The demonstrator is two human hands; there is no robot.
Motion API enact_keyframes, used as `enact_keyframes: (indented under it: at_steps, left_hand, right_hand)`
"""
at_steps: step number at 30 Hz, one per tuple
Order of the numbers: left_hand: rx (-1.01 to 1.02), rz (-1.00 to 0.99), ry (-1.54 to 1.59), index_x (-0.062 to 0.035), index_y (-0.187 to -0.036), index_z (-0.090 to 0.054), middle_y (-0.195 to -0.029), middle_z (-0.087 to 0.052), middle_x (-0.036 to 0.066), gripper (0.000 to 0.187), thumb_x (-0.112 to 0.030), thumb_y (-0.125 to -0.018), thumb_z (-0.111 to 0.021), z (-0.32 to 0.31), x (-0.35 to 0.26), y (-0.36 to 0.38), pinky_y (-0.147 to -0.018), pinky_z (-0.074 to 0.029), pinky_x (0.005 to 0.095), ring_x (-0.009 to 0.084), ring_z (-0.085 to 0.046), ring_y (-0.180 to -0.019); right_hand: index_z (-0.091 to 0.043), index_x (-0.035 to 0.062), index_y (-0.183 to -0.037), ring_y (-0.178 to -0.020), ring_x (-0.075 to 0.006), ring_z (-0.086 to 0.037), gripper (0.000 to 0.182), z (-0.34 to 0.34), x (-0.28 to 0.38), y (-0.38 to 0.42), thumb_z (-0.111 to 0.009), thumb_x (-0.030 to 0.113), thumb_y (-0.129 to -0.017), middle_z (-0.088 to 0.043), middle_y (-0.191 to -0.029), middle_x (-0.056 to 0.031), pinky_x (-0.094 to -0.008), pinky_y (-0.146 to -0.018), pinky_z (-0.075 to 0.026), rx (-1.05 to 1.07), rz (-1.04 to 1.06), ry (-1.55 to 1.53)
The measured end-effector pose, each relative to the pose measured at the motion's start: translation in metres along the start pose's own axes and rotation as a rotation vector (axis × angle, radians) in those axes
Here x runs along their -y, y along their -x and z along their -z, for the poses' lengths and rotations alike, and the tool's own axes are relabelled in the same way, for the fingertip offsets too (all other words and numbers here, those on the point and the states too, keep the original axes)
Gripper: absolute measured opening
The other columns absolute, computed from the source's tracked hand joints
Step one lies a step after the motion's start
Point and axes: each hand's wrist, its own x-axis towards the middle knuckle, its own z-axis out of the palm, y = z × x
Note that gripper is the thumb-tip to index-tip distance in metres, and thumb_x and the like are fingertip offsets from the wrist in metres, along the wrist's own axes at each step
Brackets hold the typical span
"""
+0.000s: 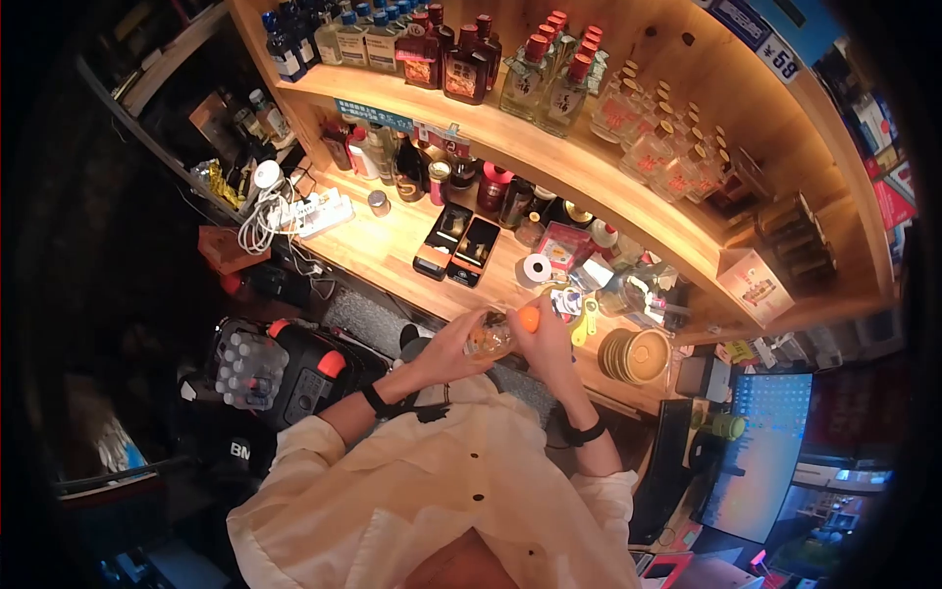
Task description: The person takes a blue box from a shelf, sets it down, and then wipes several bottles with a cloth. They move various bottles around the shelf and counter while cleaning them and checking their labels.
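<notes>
In front of my chest, my left hand (453,350) is wrapped round a clear glass container (488,339), which is tilted to the right. My right hand (547,348) is closed at the container's right end, with the fingers round an orange round piece that looks like a cap (530,318). Whether the cap is still joined to the container cannot be made out. Both hands are just off the counter's front edge. Beyond them stands a white paper roll (537,268), and a yellow-green tool (586,322) lies by the right hand.
Two black card-machine-like devices (459,243) lie on the wooden counter (383,245). A stack of woven round coasters (643,355) is at the right. Bottles (471,64) line the shelf above. A power strip (324,214) with cables sits left, and a monitor (760,456) stands right.
</notes>
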Motion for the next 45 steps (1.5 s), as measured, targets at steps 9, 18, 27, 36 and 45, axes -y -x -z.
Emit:
enact_keyframes:
  at_steps: [9,18,27,36,45]
  left_hand:
    - [0.113,-0.052,0.028,0.0063,-0.144,-0.028,-0.14,-0.041,0.029,0.097,-0.029,-0.074,-0.084,0.023,0.064,-0.012,-0.111,-0.034,0.043,0.0416,-0.039,-0.134]
    - [0.074,0.352,-0.079,0.0065,-0.133,-0.047,-0.132,-0.053,0.026,0.066,-0.037,-0.089,-0.069,0.086,0.104,0.03,-0.106,-0.04,0.0407,0.0377,-0.05,-0.125]
    - [0.123,0.2,0.008,-0.0016,-0.138,-0.045,-0.13,-0.054,0.022,0.062,-0.029,-0.089,-0.069,0.091,0.115,-0.009,-0.099,-0.046,0.0399,0.0323,-0.057,-0.115]
    - [0.218,-0.109,0.165,-0.0003,-0.123,-0.057,-0.115,-0.061,0.015,0.04,-0.015,-0.088,-0.07,0.147,-0.013,-0.111,-0.091,-0.052,0.0336,0.0264,-0.062,-0.108]
    - [-0.363,-0.886,-0.082,0.0005,-0.115,-0.06,-0.106,-0.062,0.014,0.039,-0.01,-0.08,-0.075,0.264,-0.243,-0.224,-0.084,-0.051,0.033,0.0237,-0.063,-0.095]
  right_hand:
    - [-0.052,0.0054,-0.1,-0.066,-0.038,-0.066,0.034,-0.045,-0.039,-0.033,-0.07,0.031,-0.086,-0.065,-0.073,-0.0194,-0.0443,-0.056,-0.051,0.074,0.208,0.206]
    - [-0.053,0.0076,-0.108,-0.082,-0.0403,-0.064,0.036,-0.056,-0.091,-0.086,-0.068,0.033,-0.087,-0.064,-0.098,-0.0178,-0.0459,-0.066,-0.051,0.192,0.255,0.313]
    - [-0.052,0.0076,-0.112,-0.087,-0.0415,-0.063,0.037,-0.055,-0.081,-0.105,-0.066,0.031,-0.087,-0.062,-0.103,-0.0189,-0.0481,-0.07,-0.051,0.245,0.159,0.346]
    - [-0.033,-0.0005,-0.142,-0.101,-0.0439,-0.059,0.074,-0.06,-0.064,-0.077,-0.067,0.039,-0.089,-0.056,-0.113,-0.0256,-0.0485,-0.078,-0.051,0.036,0.015,0.236]
    - [-0.042,-0.0041,-0.137,-0.086,-0.0323,-0.059,0.057,-0.071,-0.071,-0.01,-0.062,0.028,-0.094,-0.057,-0.1,-0.0197,-0.0395,-0.073,-0.049,-0.201,-0.221,-0.004]
